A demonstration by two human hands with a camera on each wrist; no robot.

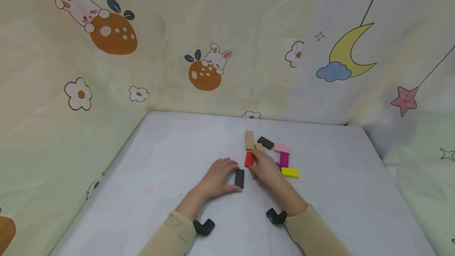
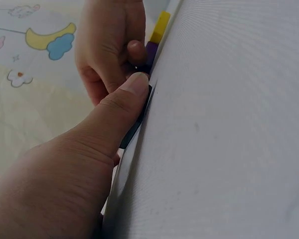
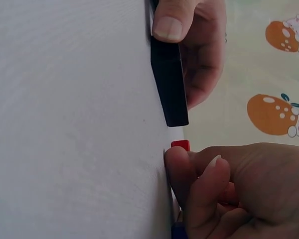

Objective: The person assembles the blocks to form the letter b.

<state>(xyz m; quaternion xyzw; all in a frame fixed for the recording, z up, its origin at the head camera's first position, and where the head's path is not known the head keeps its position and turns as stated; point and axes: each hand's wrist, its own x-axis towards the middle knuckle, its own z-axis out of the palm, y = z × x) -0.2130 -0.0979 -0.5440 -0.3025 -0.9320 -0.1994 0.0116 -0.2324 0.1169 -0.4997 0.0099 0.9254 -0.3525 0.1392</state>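
My left hand point(image 1: 220, 177) pinches a black block point(image 1: 239, 179) by its two short ends, thumb at the near end and fingers at the far one. The block lies on the white tabletop. Just beyond it to the right, my right hand point(image 1: 266, 169) holds a red block point(image 1: 249, 159) the same way, its index finger at the far end. In the right wrist view the black block point(image 3: 170, 87) shows its long side, and only an edge of the red block point(image 3: 180, 145) peeks out. A wooden block point(image 1: 249, 140) lies in line behind the red one.
Right of the wooden block, a curved row holds a second black block point(image 1: 266, 143), a pink block point(image 1: 282, 148), a magenta block point(image 1: 284, 159) and a yellow block point(image 1: 290, 173). Another wooden block point(image 1: 260, 147) and a purple block point(image 1: 279, 166) are partly hidden by my right hand.
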